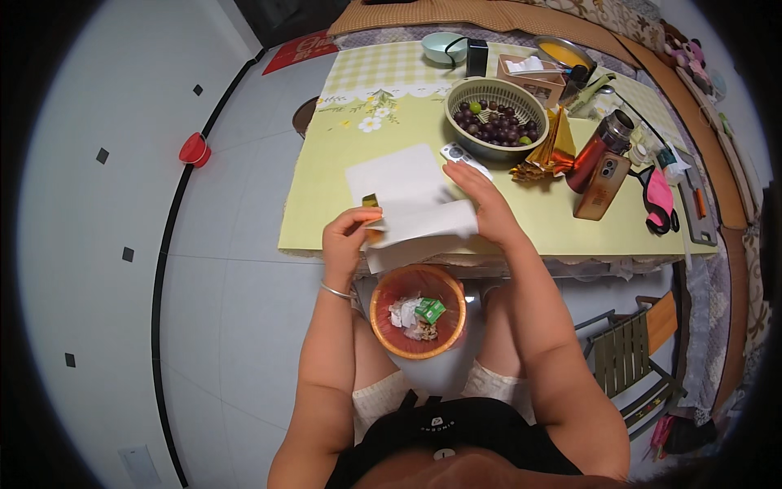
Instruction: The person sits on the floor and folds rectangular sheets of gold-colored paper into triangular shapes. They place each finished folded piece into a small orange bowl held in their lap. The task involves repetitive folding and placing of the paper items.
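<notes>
My left hand [352, 230] pinches the left end of a white sheet of paper [428, 222] that curls above the front edge of the table. A bit of shiny gold [370, 200] shows at its fingertips. My right hand [487, 202] rests against the sheet's right end, fingers stretched out and the thumb hidden. Beneath the curled part, a flat white paper [395, 169] lies on the tablecloth. Just beyond my right fingertips is a white phone-like object with round lenses [458, 153]. Folded gold foil paper [552, 151] stands to the right.
A basket of grapes [497, 151] stands behind the papers. On the right are a red thermos [595, 155], a brown phone [603, 189] and a pink-and-black item [656, 200]. Between my knees sits an orange-rimmed waste bin [380, 330]; a folding chair [623, 359] is at right.
</notes>
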Action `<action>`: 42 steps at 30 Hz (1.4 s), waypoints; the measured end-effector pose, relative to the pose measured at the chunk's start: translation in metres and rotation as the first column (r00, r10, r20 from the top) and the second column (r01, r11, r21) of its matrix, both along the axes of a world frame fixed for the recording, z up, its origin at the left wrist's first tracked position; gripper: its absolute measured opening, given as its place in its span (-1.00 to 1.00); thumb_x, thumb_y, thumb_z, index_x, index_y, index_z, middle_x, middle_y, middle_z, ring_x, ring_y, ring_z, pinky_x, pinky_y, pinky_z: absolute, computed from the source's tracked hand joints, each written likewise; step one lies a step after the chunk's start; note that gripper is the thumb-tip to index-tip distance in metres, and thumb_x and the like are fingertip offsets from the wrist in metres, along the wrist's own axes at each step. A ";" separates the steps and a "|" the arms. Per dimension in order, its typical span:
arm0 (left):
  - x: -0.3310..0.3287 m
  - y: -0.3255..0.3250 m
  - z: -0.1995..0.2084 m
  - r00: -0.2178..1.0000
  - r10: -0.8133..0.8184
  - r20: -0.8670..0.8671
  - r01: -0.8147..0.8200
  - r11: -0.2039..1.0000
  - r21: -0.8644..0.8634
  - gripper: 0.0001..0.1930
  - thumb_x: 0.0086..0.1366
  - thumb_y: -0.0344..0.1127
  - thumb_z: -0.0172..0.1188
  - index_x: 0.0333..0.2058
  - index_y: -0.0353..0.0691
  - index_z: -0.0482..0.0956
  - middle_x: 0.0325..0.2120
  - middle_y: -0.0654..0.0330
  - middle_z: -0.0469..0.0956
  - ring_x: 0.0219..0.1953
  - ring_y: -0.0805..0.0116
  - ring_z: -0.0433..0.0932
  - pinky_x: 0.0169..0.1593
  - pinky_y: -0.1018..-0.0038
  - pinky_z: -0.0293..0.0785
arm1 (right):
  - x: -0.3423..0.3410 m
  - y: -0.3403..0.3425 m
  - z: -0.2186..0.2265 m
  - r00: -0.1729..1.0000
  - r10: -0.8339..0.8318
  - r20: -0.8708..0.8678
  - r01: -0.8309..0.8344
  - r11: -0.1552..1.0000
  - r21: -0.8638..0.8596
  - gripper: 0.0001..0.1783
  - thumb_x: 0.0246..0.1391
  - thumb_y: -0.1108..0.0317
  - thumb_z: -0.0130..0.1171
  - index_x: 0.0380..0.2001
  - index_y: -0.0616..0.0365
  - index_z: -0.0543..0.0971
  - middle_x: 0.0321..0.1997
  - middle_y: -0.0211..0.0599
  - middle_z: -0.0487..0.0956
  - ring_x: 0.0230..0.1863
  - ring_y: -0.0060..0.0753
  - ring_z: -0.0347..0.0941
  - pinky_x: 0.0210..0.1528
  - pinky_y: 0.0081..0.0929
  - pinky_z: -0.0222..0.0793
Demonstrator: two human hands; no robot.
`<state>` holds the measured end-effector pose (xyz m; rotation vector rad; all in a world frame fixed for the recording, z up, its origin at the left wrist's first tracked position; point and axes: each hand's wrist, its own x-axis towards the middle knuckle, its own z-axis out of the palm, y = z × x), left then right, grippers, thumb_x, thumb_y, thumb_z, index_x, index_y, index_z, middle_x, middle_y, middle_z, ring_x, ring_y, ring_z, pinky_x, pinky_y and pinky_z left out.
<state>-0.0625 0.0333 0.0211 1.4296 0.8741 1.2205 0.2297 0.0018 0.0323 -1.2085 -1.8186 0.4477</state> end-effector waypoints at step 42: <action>0.028 -0.046 -0.016 0.473 0.322 -0.820 0.300 0.816 0.494 -0.53 -0.01 -0.46 0.25 -0.03 -0.37 0.56 0.01 -0.10 0.57 0.14 -0.06 0.51 0.27 0.00 0.32 | -0.039 -0.022 -0.011 0.778 0.125 0.615 -0.118 0.992 -0.053 -0.50 0.08 0.51 0.09 0.15 0.05 0.50 0.31 -0.27 0.48 0.38 -0.06 0.31 0.42 -0.03 0.16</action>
